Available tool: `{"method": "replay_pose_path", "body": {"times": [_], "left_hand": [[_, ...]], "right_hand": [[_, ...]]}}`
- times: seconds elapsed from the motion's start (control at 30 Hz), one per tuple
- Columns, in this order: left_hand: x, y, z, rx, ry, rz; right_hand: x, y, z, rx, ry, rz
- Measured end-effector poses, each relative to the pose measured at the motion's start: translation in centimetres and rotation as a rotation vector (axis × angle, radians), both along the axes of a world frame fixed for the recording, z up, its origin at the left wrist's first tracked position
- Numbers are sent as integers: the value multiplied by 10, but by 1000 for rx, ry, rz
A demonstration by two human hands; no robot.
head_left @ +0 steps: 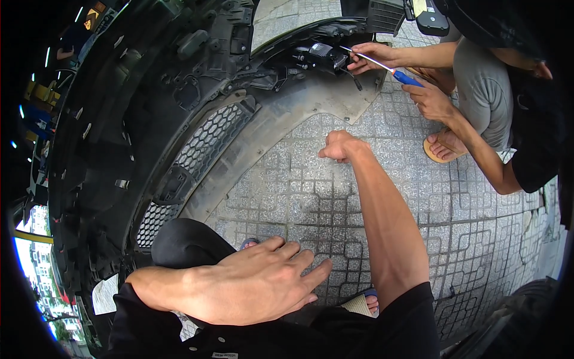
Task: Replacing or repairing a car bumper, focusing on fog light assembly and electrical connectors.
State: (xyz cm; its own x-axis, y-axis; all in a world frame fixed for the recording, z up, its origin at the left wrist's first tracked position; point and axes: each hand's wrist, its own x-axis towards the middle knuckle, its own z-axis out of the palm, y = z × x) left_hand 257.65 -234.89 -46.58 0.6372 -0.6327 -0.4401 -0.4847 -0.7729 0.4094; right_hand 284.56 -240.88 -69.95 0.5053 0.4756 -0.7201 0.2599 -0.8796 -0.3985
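Note:
My left hand (263, 276) hangs over my bent left knee, palm down, its fingers loosely spread and nothing in them. Stretched out above the paving, my right hand (341, 147) has its fingers curled in; whatever they might hold is hidden. Beyond it lies a large black car bumper (263, 155), its inner side showing, with honeycomb grilles (209, 134). A lamp-like black unit (326, 57) with a finned metal part sits at the bumper's far end. There, a co-worker's hand (427, 99) grips a blue-handled screwdriver (408, 78), while the other hand (373, 58) is near its tip.
The co-worker squats at the right, a sandalled foot (445, 146) on the patterned grey paving (317, 191). A black case (431, 21) stands at the far right. Dark bumper structure fills the left side. A dark tyre-like shape (514, 320) shows at lower right.

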Motion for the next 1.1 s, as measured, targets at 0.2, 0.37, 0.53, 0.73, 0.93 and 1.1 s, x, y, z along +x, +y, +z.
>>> {"method": "replay_pose_path", "body": {"times": [0.2, 0.37, 0.53, 0.73, 0.93, 1.1], "left_hand": [[0, 0, 0, -6, 4, 6], [0, 0, -1, -5, 13, 5], [-1, -1, -1, -11, 5, 8], [-2, -2, -2, 6, 2, 7], [-2, -1, -1, -12, -1, 20], [-1, 0, 0, 1, 10, 11]], "right_hand": [[0, 0, -1, 14, -4, -2], [1, 1, -2, 1, -1, 6], [2, 2, -7, -4, 3, 8], [3, 2, -11, 14, -5, 2], [4, 2, -11, 10, -4, 6], [5, 2, -9, 10, 15, 8]]}}
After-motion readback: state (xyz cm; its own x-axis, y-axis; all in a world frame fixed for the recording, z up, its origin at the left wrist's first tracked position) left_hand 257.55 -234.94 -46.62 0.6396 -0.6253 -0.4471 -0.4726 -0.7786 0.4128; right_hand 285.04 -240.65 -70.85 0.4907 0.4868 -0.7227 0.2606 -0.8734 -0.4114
